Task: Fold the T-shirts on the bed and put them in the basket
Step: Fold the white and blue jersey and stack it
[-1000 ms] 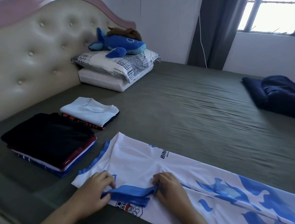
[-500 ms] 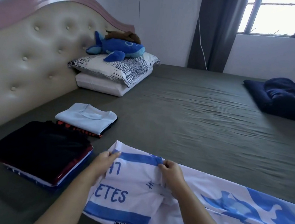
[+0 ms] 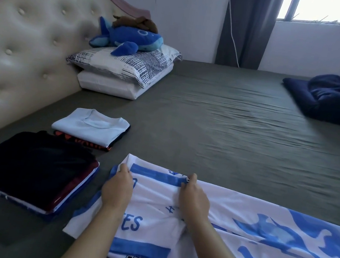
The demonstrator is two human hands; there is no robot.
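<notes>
A white and blue T-shirt (image 3: pixel 248 230) lies flat along the near edge of the bed. Its sleeve (image 3: pixel 150 208), with a blue cuff band, is folded over onto the body of the shirt. My left hand (image 3: pixel 117 189) pinches the sleeve's far left corner. My right hand (image 3: pixel 194 196) pinches the far right corner of the same sleeve. To the left sit two stacks of folded shirts: a big one with a black shirt on top (image 3: pixel 31 167) and a smaller one with a pale blue shirt on top (image 3: pixel 92 126). No basket is in view.
A padded headboard (image 3: pixel 31 47) runs along the left. Two pillows (image 3: pixel 124 71) with a blue plush whale (image 3: pixel 131 38) lie at the head of the grey-sheeted bed (image 3: pixel 229 125). A dark blue blanket (image 3: pixel 335 100) is bunched at the far right.
Both hands have carried the sleeve from the near side up and over onto the shirt, then spread apart to its two far corners.
</notes>
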